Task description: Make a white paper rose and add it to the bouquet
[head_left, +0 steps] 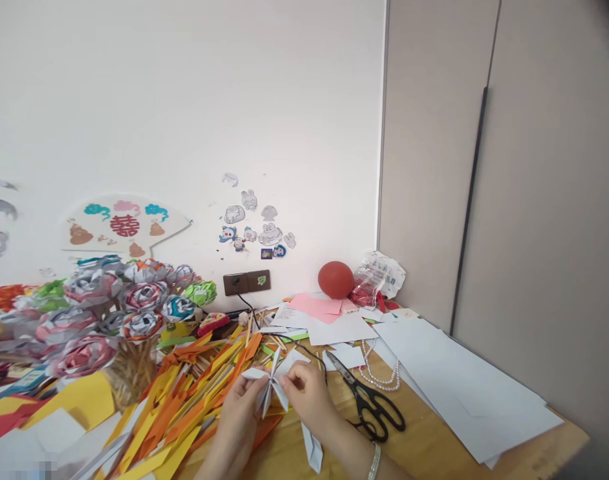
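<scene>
Between my two hands is a folded white paper flower [270, 385] with several pointed petals spreading from its centre. My left hand [242, 403] pinches it from the left side. On the right, my right hand [307, 393] has thumb and finger closed on a petal near the middle. Below my right wrist lies a folded white paper strip [312, 448]. Orange and yellow folded paper strips [184, 407] are heaped beside my left hand. Black-handled scissors [369, 400] lie on the table to the right of my right hand, blades pointing away.
Folded paper roses [144, 297] crowd the left side. White sheets [464, 387] cover the right of the wooden table [409, 453]. A red balloon [336, 280], pink paper [317, 307], a bead string [384, 383] and a plastic bag [379, 277] lie towards the wall, near a socket [247, 283] with a cable.
</scene>
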Available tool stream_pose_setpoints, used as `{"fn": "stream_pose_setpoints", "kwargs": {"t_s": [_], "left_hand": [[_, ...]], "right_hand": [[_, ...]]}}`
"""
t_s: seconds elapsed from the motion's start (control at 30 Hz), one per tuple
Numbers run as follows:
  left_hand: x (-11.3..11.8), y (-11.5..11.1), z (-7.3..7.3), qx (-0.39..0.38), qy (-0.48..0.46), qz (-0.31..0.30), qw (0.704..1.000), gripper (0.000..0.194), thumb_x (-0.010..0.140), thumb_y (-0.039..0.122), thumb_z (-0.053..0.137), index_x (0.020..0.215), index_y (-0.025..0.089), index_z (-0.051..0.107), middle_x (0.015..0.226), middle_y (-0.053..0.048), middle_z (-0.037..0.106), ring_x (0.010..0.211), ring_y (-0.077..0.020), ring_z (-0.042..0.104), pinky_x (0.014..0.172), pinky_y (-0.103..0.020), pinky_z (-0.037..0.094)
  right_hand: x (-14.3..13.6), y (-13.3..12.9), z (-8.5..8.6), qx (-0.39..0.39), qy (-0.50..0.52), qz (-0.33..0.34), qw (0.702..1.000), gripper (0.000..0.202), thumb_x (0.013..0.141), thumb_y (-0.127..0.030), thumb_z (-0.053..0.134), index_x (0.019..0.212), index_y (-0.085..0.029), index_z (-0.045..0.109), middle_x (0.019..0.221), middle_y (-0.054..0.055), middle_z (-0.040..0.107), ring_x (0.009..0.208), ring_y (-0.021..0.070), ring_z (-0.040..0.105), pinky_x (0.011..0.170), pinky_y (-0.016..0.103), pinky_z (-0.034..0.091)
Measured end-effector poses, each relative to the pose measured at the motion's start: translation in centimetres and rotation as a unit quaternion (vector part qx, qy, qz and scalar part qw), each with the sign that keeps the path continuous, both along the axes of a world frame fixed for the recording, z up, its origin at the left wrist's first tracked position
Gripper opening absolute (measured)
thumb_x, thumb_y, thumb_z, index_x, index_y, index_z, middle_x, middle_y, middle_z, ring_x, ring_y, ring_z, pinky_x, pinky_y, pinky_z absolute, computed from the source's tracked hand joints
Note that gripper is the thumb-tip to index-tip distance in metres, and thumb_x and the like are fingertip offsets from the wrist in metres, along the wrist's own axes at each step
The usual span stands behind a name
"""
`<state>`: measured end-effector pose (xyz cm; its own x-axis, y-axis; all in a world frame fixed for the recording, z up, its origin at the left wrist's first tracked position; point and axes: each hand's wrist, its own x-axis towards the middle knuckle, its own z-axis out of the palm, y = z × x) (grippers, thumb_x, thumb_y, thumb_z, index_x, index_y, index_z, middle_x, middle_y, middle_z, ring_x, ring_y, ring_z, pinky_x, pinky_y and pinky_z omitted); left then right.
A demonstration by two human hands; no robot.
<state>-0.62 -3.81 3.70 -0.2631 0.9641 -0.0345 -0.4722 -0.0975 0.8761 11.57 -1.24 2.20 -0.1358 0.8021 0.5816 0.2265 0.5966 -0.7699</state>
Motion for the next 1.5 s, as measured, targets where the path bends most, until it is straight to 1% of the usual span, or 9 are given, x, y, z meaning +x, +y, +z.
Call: {"fn": "stream_pose_setpoints", "kwargs": {"t_s": [0.07,0.2,0.33,0.47,0.63,0.8,0.93,1.2,1.5], "left_hand": [[0.2,0.1,-0.3,0.021,0.030,-0.006,0.999,0.030,0.051,0.021,0.076,0.075,0.016,0.058,0.062,0.001,0.066,0.059,-0.0123,0.060,0.056,-0.021,0.047],[0.0,0.5,-0.7,0.086,0.142,-0.023,0.986,0.023,0.052,0.021,0.073,0.067,0.016,0.056,0.060,0.002,0.062,0.058,-0.0125,0.057,0.055,-0.021,0.046],[-0.7,0.5,-0.6,0.136,0.279,0.001,0.951,0.025,0.059,0.021,0.064,0.084,0.019,0.059,0.069,0.000,0.063,0.064,-0.0171,0.060,0.052,-0.025,0.047],[-1.3,0.3,-0.3,0.214,0.449,0.030,0.867,0.009,0.066,0.021,0.057,0.072,0.019,0.063,0.085,-0.006,0.064,0.084,-0.0228,0.060,0.064,-0.033,0.052],[-2.0,0.8,-0.7,0.283,0.584,0.107,0.753,0.009,0.070,0.018,0.053,0.070,0.019,0.062,0.084,-0.007,0.064,0.083,-0.0221,0.061,0.074,-0.039,0.051],[-2.3,0.8,-1.0,0.359,0.659,0.128,0.648,0.008,0.073,0.015,0.054,0.076,0.019,0.060,0.079,-0.006,0.064,0.078,-0.0200,0.061,0.069,-0.033,0.051],[-2.1,0.3,-1.0,0.391,0.688,0.153,0.591,0.013,0.076,0.012,0.051,0.087,0.018,0.057,0.086,-0.008,0.063,0.084,-0.0197,0.059,0.073,-0.034,0.050],[-1.9,-0.3,0.0,0.435,0.687,0.194,0.549,0.016,0.078,0.008,0.051,0.090,0.018,0.053,0.085,-0.007,0.061,0.084,-0.0181,0.058,0.074,-0.034,0.049],[-1.8,-0.7,0.8,0.462,0.683,0.226,0.519,0.021,0.075,0.006,0.053,0.090,0.021,0.053,0.085,-0.006,0.063,0.082,-0.0185,0.059,0.074,-0.033,0.049]], "right_hand": [[-0.1,0.4,-0.5,-0.044,0.020,0.004,0.999,0.023,0.075,-0.026,0.053,0.055,-0.017,0.047,0.053,-0.005,0.042,0.053,0.0100,0.041,0.051,0.022,0.030],[0.0,1.0,-0.9,-0.116,0.062,0.035,0.991,0.010,0.073,-0.025,0.058,0.078,-0.017,0.057,0.052,-0.007,0.042,0.050,0.0102,0.043,0.049,0.021,0.033],[0.3,0.6,-0.1,-0.039,0.011,0.017,0.999,0.012,0.069,-0.013,0.061,0.079,-0.018,0.061,0.073,0.000,0.059,0.070,0.0147,0.055,0.061,0.023,0.040],[0.5,0.0,0.5,0.087,-0.097,-0.028,0.991,0.016,0.068,-0.007,0.064,0.076,-0.020,0.062,0.077,0.000,0.062,0.080,0.0174,0.054,0.069,0.027,0.040],[0.8,0.1,0.0,0.175,-0.176,-0.033,0.968,0.018,0.070,-0.010,0.066,0.084,-0.021,0.062,0.082,0.001,0.062,0.082,0.0180,0.053,0.070,0.028,0.040],[0.9,0.1,-0.3,0.189,-0.191,-0.070,0.961,0.014,0.070,-0.020,0.070,0.081,-0.021,0.061,0.080,0.000,0.062,0.078,0.0181,0.052,0.065,0.028,0.040],[0.9,-0.1,0.1,0.184,-0.182,-0.100,0.961,0.014,0.069,-0.017,0.069,0.077,-0.021,0.059,0.075,-0.001,0.060,0.075,0.0170,0.051,0.063,0.027,0.039],[1.3,-0.8,0.6,0.251,-0.162,-0.101,0.949,0.004,0.079,-0.017,0.056,0.082,-0.019,0.056,0.080,0.002,0.060,0.077,0.0181,0.050,0.066,0.029,0.040],[1.9,-1.5,1.4,0.322,-0.157,-0.094,0.929,0.016,0.087,-0.018,0.041,0.091,-0.019,0.057,0.085,0.006,0.064,0.078,0.0188,0.052,0.068,0.031,0.042]]}}
